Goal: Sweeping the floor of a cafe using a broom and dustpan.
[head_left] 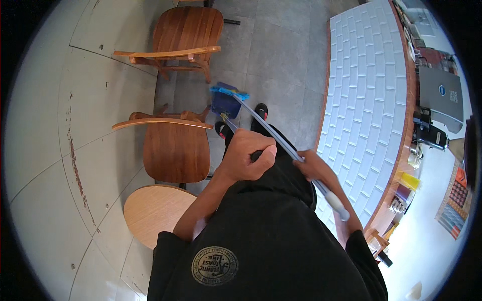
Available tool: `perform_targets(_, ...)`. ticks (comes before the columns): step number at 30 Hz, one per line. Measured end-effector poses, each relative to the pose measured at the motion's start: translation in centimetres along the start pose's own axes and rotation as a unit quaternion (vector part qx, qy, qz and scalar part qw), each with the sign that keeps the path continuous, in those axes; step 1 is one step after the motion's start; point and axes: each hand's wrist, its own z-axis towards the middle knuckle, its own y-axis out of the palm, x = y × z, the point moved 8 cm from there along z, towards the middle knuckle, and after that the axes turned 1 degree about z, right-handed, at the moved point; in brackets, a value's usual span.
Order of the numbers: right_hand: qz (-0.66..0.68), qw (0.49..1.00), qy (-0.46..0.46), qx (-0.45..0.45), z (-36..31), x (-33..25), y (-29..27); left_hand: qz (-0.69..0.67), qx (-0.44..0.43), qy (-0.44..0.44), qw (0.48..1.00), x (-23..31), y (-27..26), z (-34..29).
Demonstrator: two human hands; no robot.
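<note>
One wall (108,100): pale panels with dark seams, scuffed with brown streaks; occupies the left side.
Round table (153,213): light wood top, against the wall, lower left.
Wooden chairs: far chair (188,27) and near chair (175,155), one beyond the other along the wall; the near one stands next to the round table.
Dustpan (226,106): dark blue pan on the floor (281,50), just in front of the person's feet; its handle rises toward the person.
Broom head (230,92): bright blue, lying across the pan of the dustpan; contact between the two cannot be told.
Left hand (247,156): closed in a fist around the dustpan's handle, whose black end shows beside the thumb.
Broom handle (273,132): grey, slanting from the broom head to a whitish end alongside the right forearm.
Right hand (315,166): closed around the broom handle, above its middle.
Long table (366,95): front of white tiles with wooden edging, on the right.
Grey machine (439,93): on the long table, beside a black device (429,134).
</note>
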Motion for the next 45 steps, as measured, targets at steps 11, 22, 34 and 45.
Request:
perform_targets(11,-0.005,0.996,-0.013,0.088,-1.7,2.3,-6.8,0.017,0.040,0.012,0.999,0.5,0.5,-0.9)
perform_targets(22,0.026,0.985,-0.147,0.090,6.4,8.8,-11.0,0.052,0.066,0.027,0.996,3.8,6.1,-2.2)
perform_targets(34,-0.253,0.892,-0.359,0.110,24.5,13.8,-14.7,0.103,0.187,0.024,0.977,3.9,16.1,-4.2)
perform_targets(45,-0.283,0.852,-0.431,0.095,32.7,10.3,-14.8,0.078,0.373,0.072,0.922,6.2,20.8,-8.3)
